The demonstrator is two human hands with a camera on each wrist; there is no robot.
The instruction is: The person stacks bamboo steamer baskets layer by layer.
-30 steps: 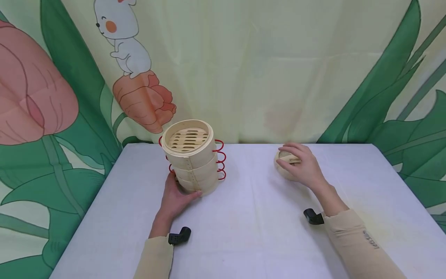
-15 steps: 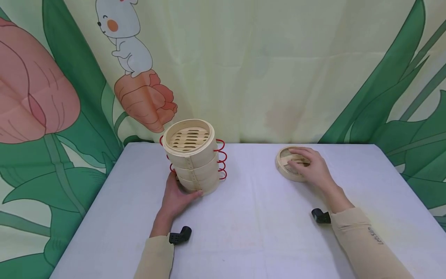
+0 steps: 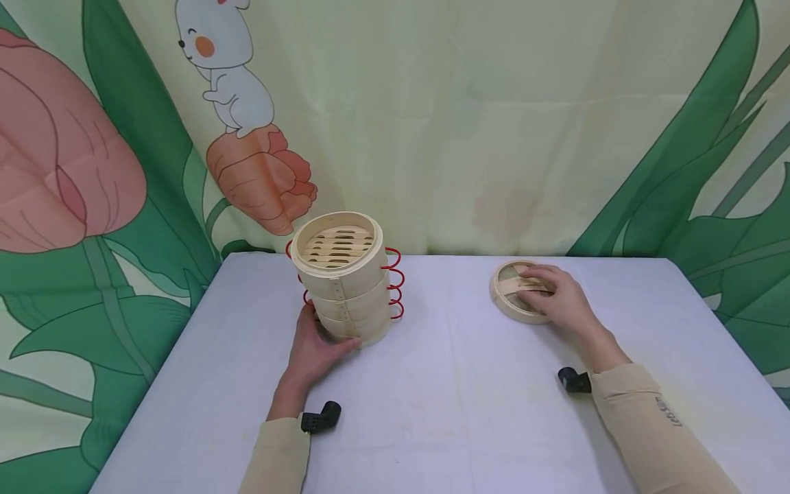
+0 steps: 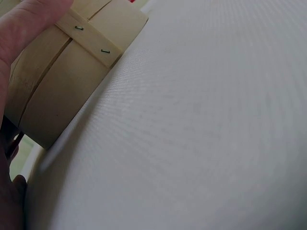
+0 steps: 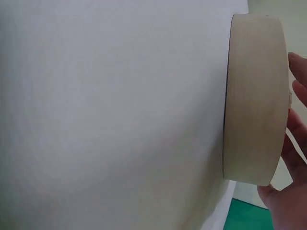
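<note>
A stack of bamboo steamer baskets (image 3: 348,295) with red side loops stands left of the table's middle, its slatted top tier facing up. My left hand (image 3: 308,351) grips the lowest part, with the thumb across the front and the fingers round the left side, partly hidden behind it. In the left wrist view, the thumb lies on the stack's stapled bamboo wall (image 4: 72,81). To the right, a round bamboo steamer lid (image 3: 511,310) lies flat near the back edge. My right hand (image 3: 564,302) reaches over its top and pinches the strip handle. Its side wall (image 5: 254,100) fills the right wrist view's right side.
A white cloth (image 3: 426,398) covers the table, whose back edge runs just behind the stack and lid. Behind it hangs a printed curtain (image 3: 432,137) with leaves, a rabbit and a carrot. Black cameras (image 3: 321,417) sit at both sleeve cuffs.
The lid, tilted under my right hand a second ago, has come down flat on the table, and that hand has moved slightly right. My left hand keeps its grip on the stack.
</note>
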